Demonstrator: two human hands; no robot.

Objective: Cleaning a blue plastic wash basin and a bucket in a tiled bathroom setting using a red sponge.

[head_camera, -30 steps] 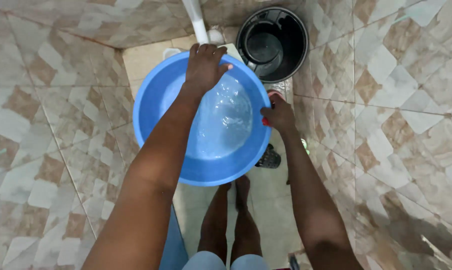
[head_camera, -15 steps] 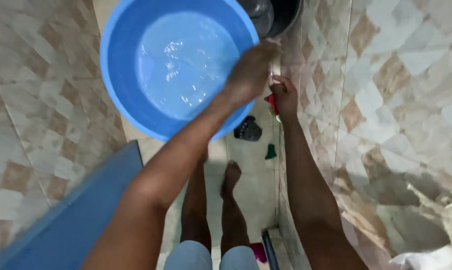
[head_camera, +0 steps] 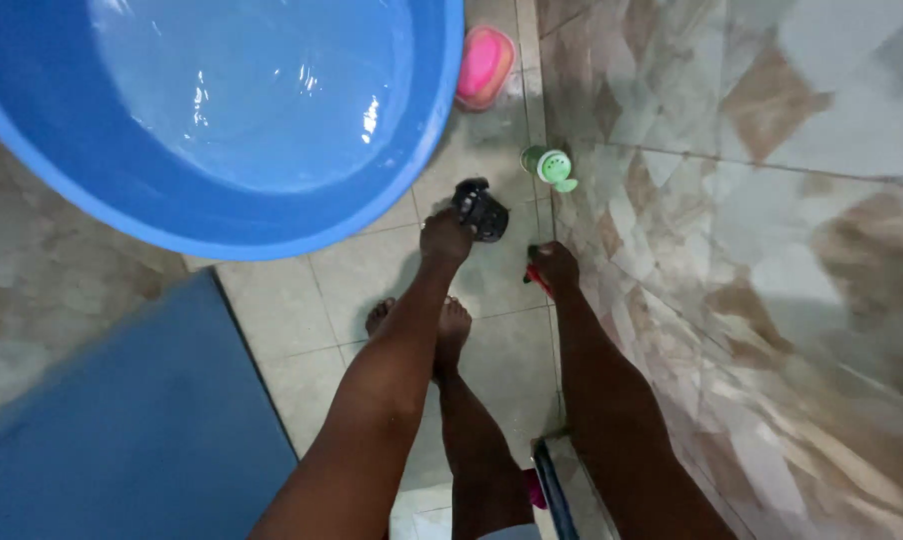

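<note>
A big blue basin (head_camera: 152, 215) with clear water in it fills the upper left, and neither hand is on it. My left hand (head_camera: 446, 236) reaches down to a small black object (head_camera: 482, 208) on the tiled floor; its fingertips touch it, but I cannot tell if they grip it. My right hand (head_camera: 555, 268) is closed around a small red object (head_camera: 535, 275) close to the tiled wall. My bare feet (head_camera: 450, 322) stand just below the hands.
A pink soap dish (head_camera: 485, 65) lies on the floor beyond the basin's rim. A green-capped bottle (head_camera: 552, 165) stands at the foot of the patterned tiled wall (head_camera: 752, 250). A blue panel (head_camera: 132, 430) fills the lower left. A dark stick (head_camera: 554, 490) lies near my legs.
My left hand has come off the basin's rim and dropped to the black object on the floor. The view has tilted down and closer; the black bucket is out of sight.
</note>
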